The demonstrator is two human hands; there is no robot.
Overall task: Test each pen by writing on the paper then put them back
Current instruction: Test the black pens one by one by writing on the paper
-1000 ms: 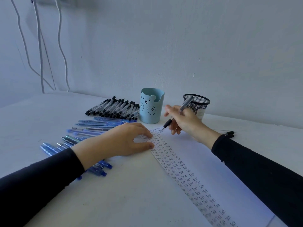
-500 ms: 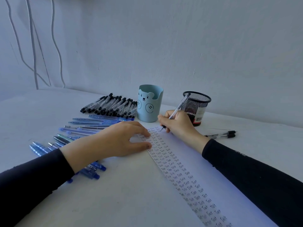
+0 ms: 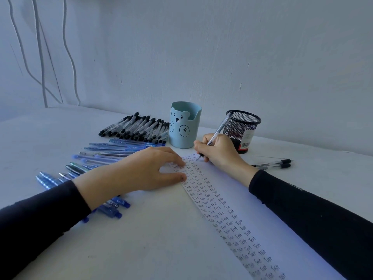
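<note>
My right hand (image 3: 220, 152) grips a clear black-ink pen (image 3: 219, 130) in a writing hold, its tip touching the top of the white paper (image 3: 228, 190). The paper carries columns of small written "Test" words down its left side. My left hand (image 3: 141, 170) lies flat with spread fingers, pressing the paper's upper left edge. A row of black-capped pens (image 3: 137, 128) lies at the back left. Blue pens (image 3: 113, 148) are fanned out on the table under and beside my left forearm. Two black pens (image 3: 272, 164) lie to the right of my right wrist.
A light blue bear-faced cup (image 3: 184, 126) stands just behind the paper's top. A black mesh pen holder (image 3: 243, 128) stands to its right, behind my right hand. The white wall rises close behind, with cables (image 3: 40, 57) hanging at the left.
My right hand brought the pen down from a raised, tilted hold to the paper's top, and the tip now touches the sheet. My left hand has stayed pressed on the paper.
</note>
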